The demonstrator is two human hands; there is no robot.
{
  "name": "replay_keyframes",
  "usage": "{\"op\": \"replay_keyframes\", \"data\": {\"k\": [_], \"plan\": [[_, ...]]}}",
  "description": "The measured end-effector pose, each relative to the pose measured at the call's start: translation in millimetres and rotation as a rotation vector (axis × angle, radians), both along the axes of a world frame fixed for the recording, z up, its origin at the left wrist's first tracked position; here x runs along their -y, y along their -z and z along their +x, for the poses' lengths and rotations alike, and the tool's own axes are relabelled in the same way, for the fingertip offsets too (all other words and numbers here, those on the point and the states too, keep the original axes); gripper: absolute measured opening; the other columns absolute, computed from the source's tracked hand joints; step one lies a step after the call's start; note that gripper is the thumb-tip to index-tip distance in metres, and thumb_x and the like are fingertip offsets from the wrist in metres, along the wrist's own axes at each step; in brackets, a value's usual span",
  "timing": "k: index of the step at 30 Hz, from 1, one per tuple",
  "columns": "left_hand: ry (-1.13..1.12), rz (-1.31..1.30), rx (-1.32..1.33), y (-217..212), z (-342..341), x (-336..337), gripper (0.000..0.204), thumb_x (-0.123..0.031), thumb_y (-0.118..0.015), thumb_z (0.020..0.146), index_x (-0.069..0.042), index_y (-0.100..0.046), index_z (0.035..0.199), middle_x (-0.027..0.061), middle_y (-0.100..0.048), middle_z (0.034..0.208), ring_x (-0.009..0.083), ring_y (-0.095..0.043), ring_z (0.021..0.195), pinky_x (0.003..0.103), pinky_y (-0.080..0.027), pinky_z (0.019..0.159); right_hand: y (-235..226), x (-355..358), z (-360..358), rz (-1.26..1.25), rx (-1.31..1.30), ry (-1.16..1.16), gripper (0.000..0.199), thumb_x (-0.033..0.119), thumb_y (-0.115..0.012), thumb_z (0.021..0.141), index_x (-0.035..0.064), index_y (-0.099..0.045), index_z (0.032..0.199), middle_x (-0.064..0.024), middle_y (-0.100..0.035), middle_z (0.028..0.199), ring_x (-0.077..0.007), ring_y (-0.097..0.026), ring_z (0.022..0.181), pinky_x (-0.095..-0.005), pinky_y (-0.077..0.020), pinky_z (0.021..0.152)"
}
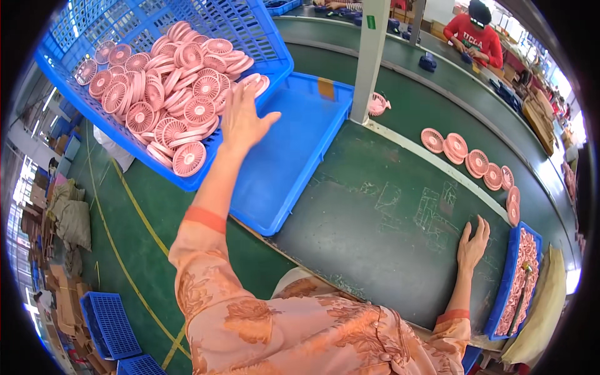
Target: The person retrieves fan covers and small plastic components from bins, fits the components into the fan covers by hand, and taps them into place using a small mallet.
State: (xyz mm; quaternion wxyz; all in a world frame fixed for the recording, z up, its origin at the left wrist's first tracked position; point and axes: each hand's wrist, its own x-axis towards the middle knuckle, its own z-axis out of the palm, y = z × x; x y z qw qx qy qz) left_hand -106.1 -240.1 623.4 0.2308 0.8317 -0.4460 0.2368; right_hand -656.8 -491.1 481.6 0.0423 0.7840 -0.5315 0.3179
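Left hand (242, 122): thumb spread from the fingers, at the pink fan grilles (200, 109); contact I cannot tell.
Pink fan grilles: heaped in the blue mesh crate (265, 37); picking out seems the step, calling for a pinch on one rim.
Right hand (472, 247): fingers slightly apart, holding nothing.
Crate wall: close beside left wrist.
Green tabletop (375, 231): open room between blue tray (275, 156) and right hand.

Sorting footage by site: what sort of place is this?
Probably a factory assembly floor: a long green conveyor-like belt bearing round pink slotted plastic discs, a blue lattice-walled plastic crate heaped with more, and a co-worker in a red top beyond the belt.
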Motion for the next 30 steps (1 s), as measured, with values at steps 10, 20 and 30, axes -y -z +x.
{"op": "replay_keyframes", "data": {"k": [10,20,30], "plan": [[-0.486,0.335,-0.337,-5.0,93.8,51.2,0.125,-0.069,-0.083,0.059,-0.033,-0.020,0.161,0.0098,-0.018,0.167,0.0485,-0.014,0.151,0.069,-0.021,0.117,-6.7,-2.4,7.4,0.047,0.019,0.022,0.038,0.022,-0.061,0.097,0.0028,-0.059,0.130,-0.0207,-0.055,0.134,-0.0392,-0.055,0.122,-0.0449,-0.0437,0.103],[-0.388,0.286,-0.417,16.4,138.6,34.4,0.071,-0.053,-0.070,0.084,-0.035,-0.047,0.148,0.0107,-0.058,0.142,0.0319,-0.056,0.131,0.052,-0.049,0.104,-2.2,3.4,-0.4,0.047,-0.021,0.014,0.037,0.023,-0.059,0.098,0.0023,-0.059,0.129,-0.0209,-0.057,0.132,-0.0384,-0.055,0.121,-0.0452,-0.0432,0.104],[-0.233,0.222,-0.144,29.4,130.7,17.3,0.043,-0.025,-0.058,0.093,-0.029,-0.058,0.136,0.0159,-0.067,0.120,0.0377,-0.065,0.111,0.052,-0.053,0.094,-3.1,3.8,4.4,0.040,-0.009,0.013,0.035,0.021,-0.061,0.097,0.0012,-0.060,0.127,-0.0207,-0.058,0.130,-0.0383,-0.055,0.120,-0.0450,-0.0431,0.104]]}}
